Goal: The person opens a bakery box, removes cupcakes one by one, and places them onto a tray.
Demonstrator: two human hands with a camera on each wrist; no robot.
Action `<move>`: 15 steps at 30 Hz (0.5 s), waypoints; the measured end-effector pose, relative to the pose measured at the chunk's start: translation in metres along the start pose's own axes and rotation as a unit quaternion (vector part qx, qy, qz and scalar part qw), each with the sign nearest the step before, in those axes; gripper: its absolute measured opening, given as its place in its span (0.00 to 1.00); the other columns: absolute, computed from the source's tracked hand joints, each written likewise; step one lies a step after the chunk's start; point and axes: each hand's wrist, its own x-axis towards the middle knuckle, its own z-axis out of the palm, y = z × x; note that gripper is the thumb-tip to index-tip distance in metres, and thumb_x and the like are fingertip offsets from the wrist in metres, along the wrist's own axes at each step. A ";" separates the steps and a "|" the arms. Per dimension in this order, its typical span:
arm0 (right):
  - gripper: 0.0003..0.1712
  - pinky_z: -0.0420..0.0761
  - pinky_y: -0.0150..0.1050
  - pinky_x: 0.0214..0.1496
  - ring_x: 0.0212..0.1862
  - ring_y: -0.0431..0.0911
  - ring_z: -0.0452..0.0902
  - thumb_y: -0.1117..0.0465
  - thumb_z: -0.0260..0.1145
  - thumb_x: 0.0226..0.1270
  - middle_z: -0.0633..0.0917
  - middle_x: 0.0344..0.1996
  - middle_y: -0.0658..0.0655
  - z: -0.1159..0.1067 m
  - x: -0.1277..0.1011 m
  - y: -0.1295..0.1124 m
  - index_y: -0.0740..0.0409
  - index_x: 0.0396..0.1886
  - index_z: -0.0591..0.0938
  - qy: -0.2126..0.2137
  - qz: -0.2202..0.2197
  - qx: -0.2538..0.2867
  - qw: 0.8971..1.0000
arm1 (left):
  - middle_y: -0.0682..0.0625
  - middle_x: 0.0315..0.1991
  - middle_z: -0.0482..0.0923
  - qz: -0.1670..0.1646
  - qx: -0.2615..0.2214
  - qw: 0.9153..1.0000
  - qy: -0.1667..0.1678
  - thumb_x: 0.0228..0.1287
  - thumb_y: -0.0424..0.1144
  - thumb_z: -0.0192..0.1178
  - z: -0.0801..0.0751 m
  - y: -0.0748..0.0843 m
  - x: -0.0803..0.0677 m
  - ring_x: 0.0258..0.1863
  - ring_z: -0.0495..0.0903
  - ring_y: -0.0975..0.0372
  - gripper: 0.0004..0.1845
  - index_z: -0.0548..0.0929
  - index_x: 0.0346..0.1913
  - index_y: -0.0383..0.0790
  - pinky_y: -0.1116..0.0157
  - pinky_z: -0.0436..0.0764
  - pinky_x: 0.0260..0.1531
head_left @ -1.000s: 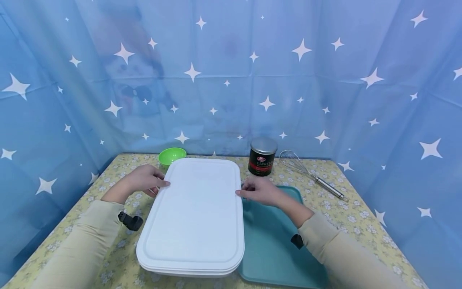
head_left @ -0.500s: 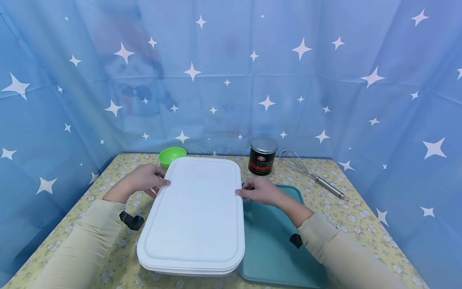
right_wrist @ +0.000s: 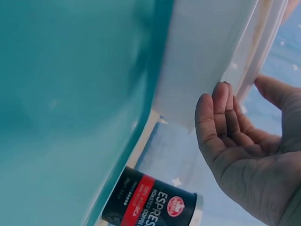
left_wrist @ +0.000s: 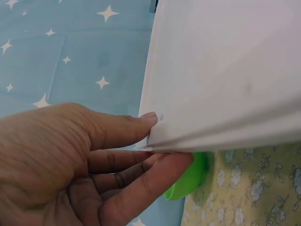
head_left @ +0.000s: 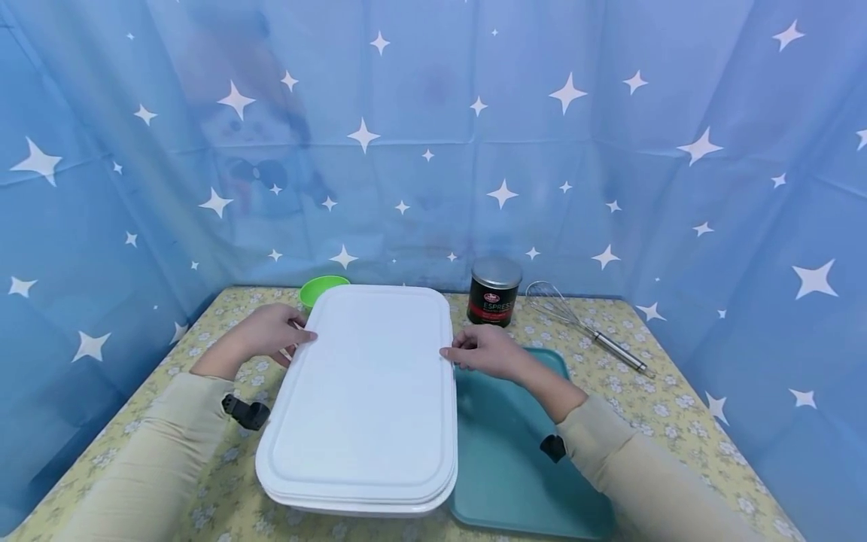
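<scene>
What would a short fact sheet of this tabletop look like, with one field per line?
Left hand: thumb on top and fingers beneath the left edge of the white lids
Right hand: grips the right edge of the same stack
White lids: a stack of flat pieces, far end tilted up
Teal tray: lies on the table, right of the stack
Green bowl: behind the stack, partly hidden
Espresso can: upright at the back
Whisk: lying right of the can
</scene>
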 end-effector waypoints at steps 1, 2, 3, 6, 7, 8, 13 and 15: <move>0.18 0.79 0.44 0.33 0.37 0.57 0.82 0.42 0.65 0.70 0.86 0.31 0.59 0.000 0.001 -0.001 0.52 0.40 0.84 0.000 0.002 0.004 1.000 | 0.39 0.40 0.82 0.002 0.001 1.000 0.002 0.72 0.41 0.61 -0.001 0.000 -0.001 0.32 0.84 0.55 0.25 0.75 0.61 0.23 0.56 0.88 0.31; 0.19 0.80 0.45 0.34 0.38 0.58 0.82 0.42 0.66 0.70 0.86 0.31 0.58 0.001 0.001 -0.002 0.53 0.41 0.84 -0.001 0.003 0.011 1.000 | 0.39 0.41 0.82 0.003 0.001 1.000 0.004 0.72 0.41 0.61 -0.002 -0.001 -0.001 0.32 0.84 0.55 0.25 0.75 0.61 0.23 0.56 0.88 0.31; 0.19 0.81 0.46 0.36 0.39 0.59 0.82 0.42 0.66 0.70 0.86 0.31 0.58 0.001 0.002 -0.003 0.53 0.42 0.84 -0.001 0.004 0.015 1.000 | 0.39 0.41 0.82 0.003 0.003 1.000 0.006 0.72 0.41 0.61 -0.003 -0.001 -0.002 0.32 0.84 0.56 0.25 0.75 0.61 0.23 0.57 0.88 0.31; 0.19 0.83 0.53 0.42 0.42 0.61 0.83 0.43 0.67 0.70 0.87 0.33 0.56 0.002 0.003 -0.005 0.54 0.44 0.83 -0.003 0.009 0.038 0.999 | 0.38 0.42 0.82 0.005 0.004 1.000 0.012 0.72 0.41 0.61 -0.006 -0.003 -0.004 0.32 0.84 0.56 0.25 0.75 0.61 0.24 0.57 0.88 0.30; 0.19 0.83 0.56 0.43 0.42 0.62 0.83 0.44 0.67 0.70 0.87 0.33 0.56 0.002 0.003 -0.006 0.55 0.45 0.83 -0.004 0.010 0.048 0.999 | 0.38 0.43 0.82 0.005 0.005 1.000 0.013 0.73 0.41 0.61 -0.008 -0.003 -0.004 0.33 0.85 0.56 0.25 0.75 0.61 0.24 0.58 0.88 0.30; 0.19 0.82 0.57 0.45 0.43 0.62 0.83 0.44 0.67 0.70 0.87 0.33 0.55 0.002 0.004 -0.006 0.55 0.45 0.83 -0.004 0.010 0.054 0.998 | 0.37 0.44 0.82 0.006 0.004 1.000 0.015 0.73 0.41 0.61 -0.008 -0.004 -0.005 0.33 0.85 0.56 0.25 0.75 0.62 0.24 0.57 0.88 0.30; 0.18 0.83 0.58 0.47 0.41 0.58 0.84 0.46 0.68 0.69 0.87 0.34 0.54 0.003 0.007 -0.009 0.57 0.45 0.83 -0.001 0.009 0.079 0.997 | 0.36 0.45 0.82 0.008 0.006 1.000 0.021 0.73 0.42 0.61 -0.013 -0.006 -0.008 0.33 0.85 0.55 0.27 0.73 0.64 0.23 0.57 0.88 0.30; 0.18 0.83 0.58 0.48 0.40 0.55 0.84 0.46 0.69 0.69 0.87 0.35 0.55 0.005 0.008 -0.011 0.56 0.44 0.83 -0.002 0.012 0.085 0.996 | 0.35 0.45 0.82 0.008 0.009 1.000 0.023 0.73 0.42 0.61 -0.016 -0.007 -0.009 0.32 0.85 0.56 0.28 0.72 0.64 0.22 0.58 0.88 0.30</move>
